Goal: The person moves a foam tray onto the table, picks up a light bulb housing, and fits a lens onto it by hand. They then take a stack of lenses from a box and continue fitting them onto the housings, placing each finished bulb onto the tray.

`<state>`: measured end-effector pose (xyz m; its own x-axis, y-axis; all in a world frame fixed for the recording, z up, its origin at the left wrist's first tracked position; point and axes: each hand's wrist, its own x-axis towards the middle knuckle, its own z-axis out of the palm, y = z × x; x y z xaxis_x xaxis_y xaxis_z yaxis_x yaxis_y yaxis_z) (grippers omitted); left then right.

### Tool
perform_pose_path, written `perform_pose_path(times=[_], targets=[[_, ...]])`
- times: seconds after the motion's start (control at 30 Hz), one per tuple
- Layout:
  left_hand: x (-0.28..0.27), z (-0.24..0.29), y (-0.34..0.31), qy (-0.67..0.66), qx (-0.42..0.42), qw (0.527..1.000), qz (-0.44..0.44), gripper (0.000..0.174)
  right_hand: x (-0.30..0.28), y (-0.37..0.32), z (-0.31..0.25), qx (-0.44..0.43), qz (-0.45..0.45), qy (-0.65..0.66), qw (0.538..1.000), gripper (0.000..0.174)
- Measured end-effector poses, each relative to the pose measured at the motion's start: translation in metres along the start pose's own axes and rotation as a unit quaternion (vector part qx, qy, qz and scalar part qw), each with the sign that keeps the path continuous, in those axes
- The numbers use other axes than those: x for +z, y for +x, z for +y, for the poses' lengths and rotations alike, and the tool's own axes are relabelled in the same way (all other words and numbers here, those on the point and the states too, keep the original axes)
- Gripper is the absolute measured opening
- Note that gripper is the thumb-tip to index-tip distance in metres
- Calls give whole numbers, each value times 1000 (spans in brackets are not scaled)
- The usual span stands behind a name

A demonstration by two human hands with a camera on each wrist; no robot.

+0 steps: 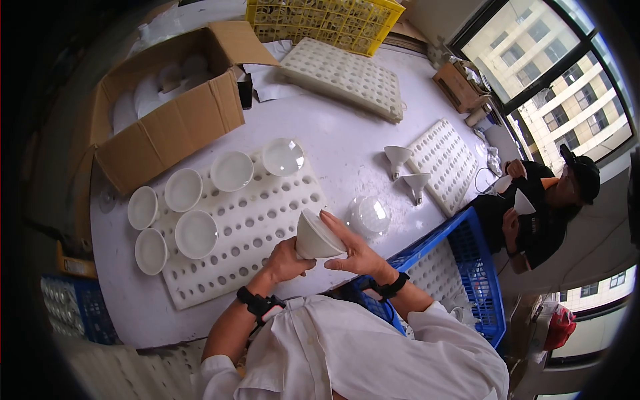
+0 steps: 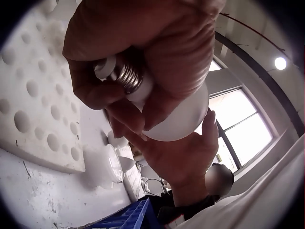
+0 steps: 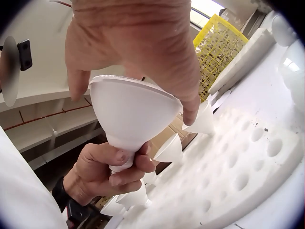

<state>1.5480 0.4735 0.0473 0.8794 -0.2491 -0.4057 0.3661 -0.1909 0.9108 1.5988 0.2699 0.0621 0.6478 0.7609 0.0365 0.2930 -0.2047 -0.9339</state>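
Observation:
Both hands are on one white cone-shaped light bulb [image 1: 316, 236], held in front of the body above the near edge of a white foam tray [image 1: 233, 267]. Fingers of the left hand [image 3: 107, 169] curl around the bulb's narrow neck. Its metal screw base [image 2: 127, 78] shows between them in the left wrist view. My right hand [image 3: 133, 43] spans the wide end, thumb and fingers on opposite sides of the rim. Several similar bulbs [image 1: 197, 234] stand face up in the tray's left and far holes. A glossy domed one [image 1: 283, 157] is at the far corner.
A transparent dome [image 1: 371, 216] lies right of the tray, near two bulbs [image 1: 398, 159] and another foam tray [image 1: 443, 164]. Left stands an open cardboard box [image 1: 180, 127]; behind, a thick foam stack [image 1: 343, 77] and yellow crate [image 1: 323, 23]. A blue crate [image 1: 490, 287] and a seated person [image 1: 547, 207] are right.

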Motion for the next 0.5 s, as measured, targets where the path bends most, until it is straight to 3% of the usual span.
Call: perform_pose_path(times=[0.17,0.2,0.23,0.33,0.37,0.43,0.5], targets=[[-10,1,-1,8,10,998,-55,53,4,0,4,37,28,54,997,88],[-12,-3,1,-35,63,996,-61,60,4,0,6,36,25,53,998,88],[-13,-5,1,-77,116,988,-66,66,4,0,7,20,31,37,999,87],[-12,0,6,-92,136,986,-29,74,8,0,5,-34,38,-8,999,86],[-11,3,6,-93,137,986,-27,74,10,1,3,-71,41,-37,996,87],[-7,12,3,-84,108,990,18,89,10,2,5,-100,45,-51,993,87],[-6,13,3,-77,112,990,18,85,11,2,7,-128,50,-62,989,88]])
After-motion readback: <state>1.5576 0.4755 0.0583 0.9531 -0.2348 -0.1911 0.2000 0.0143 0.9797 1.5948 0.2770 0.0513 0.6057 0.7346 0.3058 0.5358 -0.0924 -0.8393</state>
